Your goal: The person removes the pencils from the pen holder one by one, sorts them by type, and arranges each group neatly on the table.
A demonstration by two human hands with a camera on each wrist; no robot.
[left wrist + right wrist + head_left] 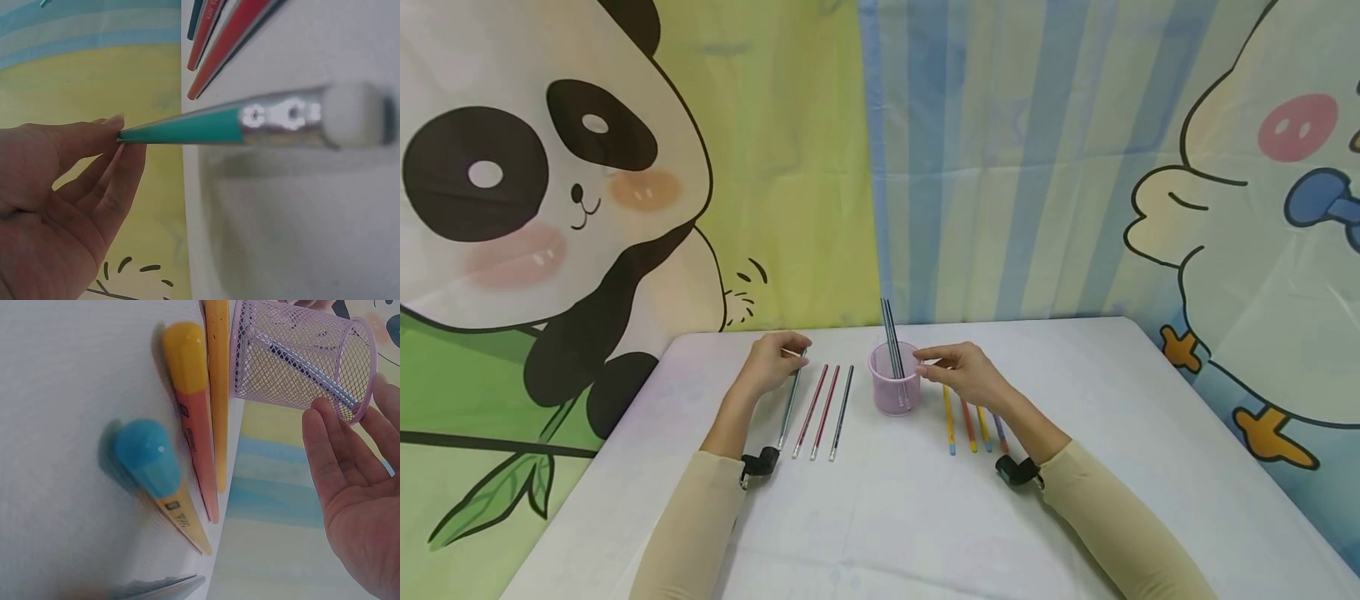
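Note:
My left hand point(770, 362) pinches the tip of a green pencil point(194, 127) between thumb and fingers. The pencil's metal band and white eraser point back toward the wrist in the left wrist view. My right hand point(968, 372) holds the rim of a pink mesh pen cup point(889, 398) with thumb and fingertips, as the right wrist view also shows. Dark pencils point(891, 333) stand leaning inside the cup, which is upright on the table.
Two red pencils point(825, 412) and a dark pencil point(842, 412) lie left of the cup. Several coloured pencils, including an orange one with a yellow end point(195, 425), lie under the right hand. A printed curtain point(790, 167) hangs behind the white table point(880, 517).

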